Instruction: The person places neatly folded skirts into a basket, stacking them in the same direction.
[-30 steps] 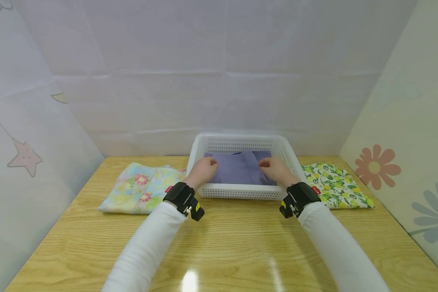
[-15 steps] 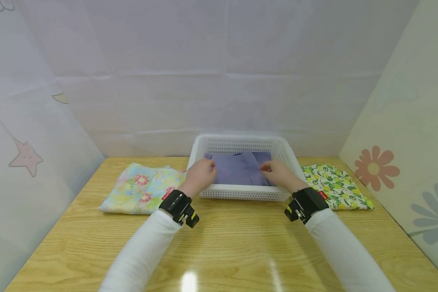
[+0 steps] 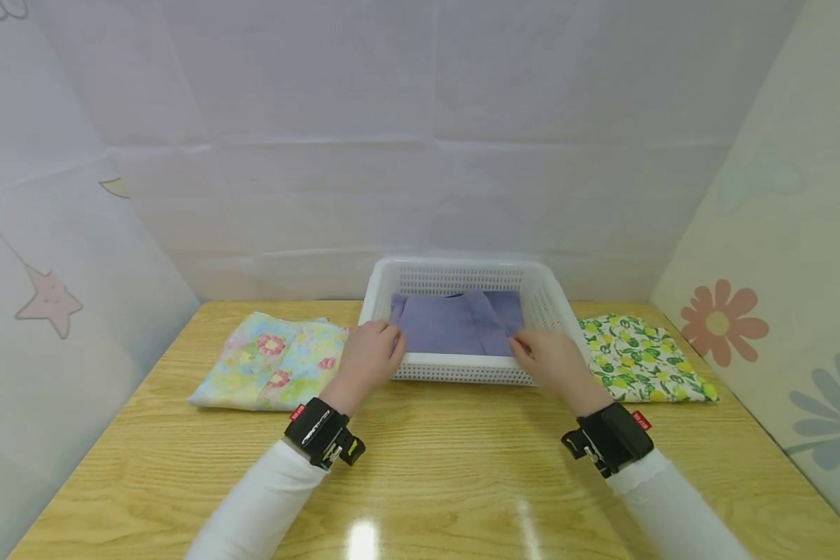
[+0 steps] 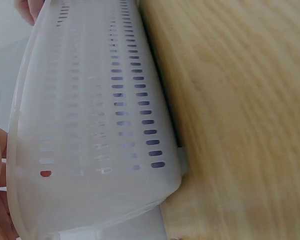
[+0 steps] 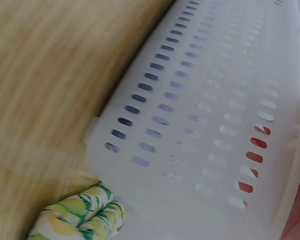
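Basket (image 3: 462,370), white, likely to contain purple cloth (image 3: 441,323), between your left hand (image 3: 368,352) and right hand (image 3: 554,360), whose openness and hold you cannot tell.

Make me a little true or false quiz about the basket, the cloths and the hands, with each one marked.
1. The purple cloth lies inside the white basket. True.
2. The lemon-print cloth lies left of the basket. False: the lemon-print cloth lies to its right.
3. The left hand is at the basket's near left corner. True.
4. The floral cloth lies on the table. True.
5. The right hand rests on the floral cloth. False: the right hand is at the basket's near right corner.
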Action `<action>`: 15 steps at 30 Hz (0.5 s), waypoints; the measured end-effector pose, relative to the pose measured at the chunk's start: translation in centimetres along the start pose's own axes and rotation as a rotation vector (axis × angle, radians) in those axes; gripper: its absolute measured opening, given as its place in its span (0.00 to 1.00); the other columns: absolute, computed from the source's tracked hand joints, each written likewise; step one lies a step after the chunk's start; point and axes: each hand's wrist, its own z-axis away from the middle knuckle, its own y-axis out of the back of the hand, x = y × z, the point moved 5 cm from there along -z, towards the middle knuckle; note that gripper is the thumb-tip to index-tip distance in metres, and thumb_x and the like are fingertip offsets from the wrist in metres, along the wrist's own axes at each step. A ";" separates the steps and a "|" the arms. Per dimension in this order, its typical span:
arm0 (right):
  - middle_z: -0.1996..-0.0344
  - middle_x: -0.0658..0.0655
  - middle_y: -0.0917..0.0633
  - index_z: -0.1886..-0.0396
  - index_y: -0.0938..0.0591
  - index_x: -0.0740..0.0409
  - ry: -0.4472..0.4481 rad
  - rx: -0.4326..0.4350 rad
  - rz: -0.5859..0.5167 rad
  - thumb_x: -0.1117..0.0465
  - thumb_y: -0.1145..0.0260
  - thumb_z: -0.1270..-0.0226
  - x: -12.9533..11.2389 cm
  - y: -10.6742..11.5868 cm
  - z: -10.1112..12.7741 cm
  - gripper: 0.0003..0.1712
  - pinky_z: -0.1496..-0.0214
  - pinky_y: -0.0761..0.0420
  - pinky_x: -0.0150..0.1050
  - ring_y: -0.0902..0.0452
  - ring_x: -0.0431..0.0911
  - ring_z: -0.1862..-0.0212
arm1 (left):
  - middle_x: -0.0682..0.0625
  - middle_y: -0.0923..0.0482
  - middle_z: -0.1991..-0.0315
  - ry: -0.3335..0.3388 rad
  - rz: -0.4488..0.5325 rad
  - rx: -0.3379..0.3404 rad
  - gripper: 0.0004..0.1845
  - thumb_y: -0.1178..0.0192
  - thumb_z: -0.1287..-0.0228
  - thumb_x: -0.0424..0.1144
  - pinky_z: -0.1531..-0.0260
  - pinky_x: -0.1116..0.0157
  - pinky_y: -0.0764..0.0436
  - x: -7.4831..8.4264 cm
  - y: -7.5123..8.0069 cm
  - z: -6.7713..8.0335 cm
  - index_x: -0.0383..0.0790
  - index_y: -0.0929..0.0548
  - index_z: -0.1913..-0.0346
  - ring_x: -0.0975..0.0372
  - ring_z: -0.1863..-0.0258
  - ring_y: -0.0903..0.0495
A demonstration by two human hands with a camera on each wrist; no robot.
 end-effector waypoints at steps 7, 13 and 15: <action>0.86 0.48 0.34 0.83 0.31 0.51 0.005 0.038 0.038 0.62 0.39 0.24 -0.3 -0.1 1.5 0.23 0.74 0.39 0.33 0.42 0.39 0.80 | 0.41 0.14 0.57 -0.044 -0.041 0.019 0.11 0.42 0.26 0.39 0.48 0.50 0.20 0.1 0.1 2.1 0.33 0.14 0.56 0.47 0.53 0.16; 0.78 0.54 0.17 0.73 0.16 0.59 0.052 0.113 0.020 0.66 0.35 0.28 0.6 0.0 2.9 0.11 0.69 0.21 0.43 0.22 0.48 0.75 | 0.38 0.15 0.52 -0.094 -0.109 0.050 0.12 0.37 0.31 0.37 0.43 0.49 0.20 -0.1 0.4 3.8 0.32 0.15 0.52 0.46 0.48 0.17; 0.71 0.58 0.11 0.65 0.12 0.64 0.116 0.182 0.005 0.69 0.32 0.33 0.9 0.1 3.5 0.04 0.62 0.16 0.49 0.16 0.53 0.68 | 0.37 0.15 0.50 -0.110 -0.122 0.065 0.14 0.36 0.33 0.37 0.41 0.49 0.20 -0.2 0.6 4.3 0.30 0.15 0.49 0.45 0.46 0.17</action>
